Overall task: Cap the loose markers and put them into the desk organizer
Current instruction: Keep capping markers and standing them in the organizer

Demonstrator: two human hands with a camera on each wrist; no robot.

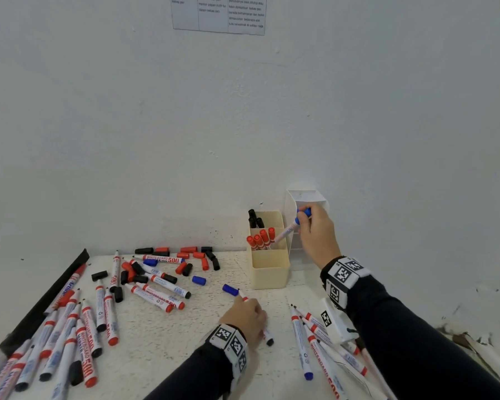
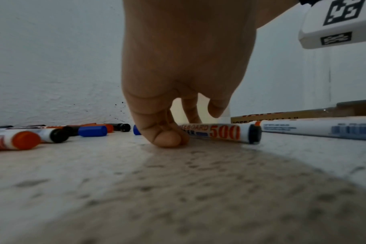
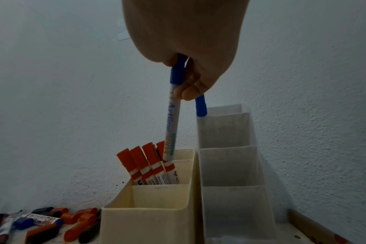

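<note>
Two hands engaged. Left hand (image 1: 244, 316) pinches a blue-capped marker (image 2: 221, 132) lying flat on the bench (image 1: 168, 342), grip closed on its barrel. Beyond it, right hand (image 1: 315, 232) grips a capped blue marker (image 3: 174, 115) near its cap, lower end below the grip inside the cream organizer (image 1: 270, 271), touching four red-capped markers (image 3: 144, 163)

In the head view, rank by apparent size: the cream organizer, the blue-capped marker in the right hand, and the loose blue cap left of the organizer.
1. Cream organizer
2. Blue-capped marker, partly hidden by the right hand
3. Loose blue cap
</note>
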